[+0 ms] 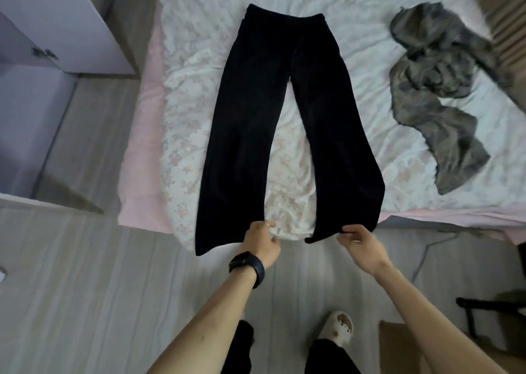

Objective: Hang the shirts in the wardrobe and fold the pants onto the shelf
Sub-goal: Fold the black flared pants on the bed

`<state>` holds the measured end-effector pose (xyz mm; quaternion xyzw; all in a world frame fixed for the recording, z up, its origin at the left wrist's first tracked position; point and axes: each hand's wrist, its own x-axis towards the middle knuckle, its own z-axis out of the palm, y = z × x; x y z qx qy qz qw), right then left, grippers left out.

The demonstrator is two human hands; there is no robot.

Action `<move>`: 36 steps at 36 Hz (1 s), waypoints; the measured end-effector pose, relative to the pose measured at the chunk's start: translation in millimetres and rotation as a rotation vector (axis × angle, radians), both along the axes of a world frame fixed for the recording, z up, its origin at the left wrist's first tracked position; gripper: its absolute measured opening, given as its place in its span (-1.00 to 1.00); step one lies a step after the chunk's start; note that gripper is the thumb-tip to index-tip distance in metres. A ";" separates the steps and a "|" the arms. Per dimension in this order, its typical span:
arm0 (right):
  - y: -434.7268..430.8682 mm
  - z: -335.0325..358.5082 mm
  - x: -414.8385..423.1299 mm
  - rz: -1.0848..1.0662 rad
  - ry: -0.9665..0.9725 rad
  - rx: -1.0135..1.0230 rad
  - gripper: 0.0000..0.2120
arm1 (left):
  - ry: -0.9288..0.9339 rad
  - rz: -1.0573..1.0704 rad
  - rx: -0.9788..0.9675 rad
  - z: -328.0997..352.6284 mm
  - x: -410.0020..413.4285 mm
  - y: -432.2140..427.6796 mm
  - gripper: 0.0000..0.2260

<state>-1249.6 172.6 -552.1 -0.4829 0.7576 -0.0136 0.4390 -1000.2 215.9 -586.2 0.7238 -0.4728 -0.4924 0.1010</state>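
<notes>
Here, black pants [250,117] on bed [355,46], left hand [260,244], right hand [360,244] pinching hems

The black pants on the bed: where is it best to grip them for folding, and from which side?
Grip the black pants at the two leg hems, from the near bed edge: they lie flat, waistband far, hems overhanging, where the left hand and right hand pinch them.
</notes>
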 end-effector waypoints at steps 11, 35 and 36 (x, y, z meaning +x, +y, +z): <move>-94.3 -10.5 -104.8 -0.025 -0.042 -0.005 -0.52 | -0.029 -0.118 -0.055 1.3 -136.3 -77.8 -0.73; -208.0 -70.0 -178.7 0.288 -0.268 0.144 -0.78 | -0.465 0.144 0.314 -43.3 -326.7 -152.7 -0.58; -208.3 -69.6 -178.7 0.296 -0.263 0.143 -0.75 | -0.468 0.139 0.292 -42.5 -325.3 -151.2 -0.62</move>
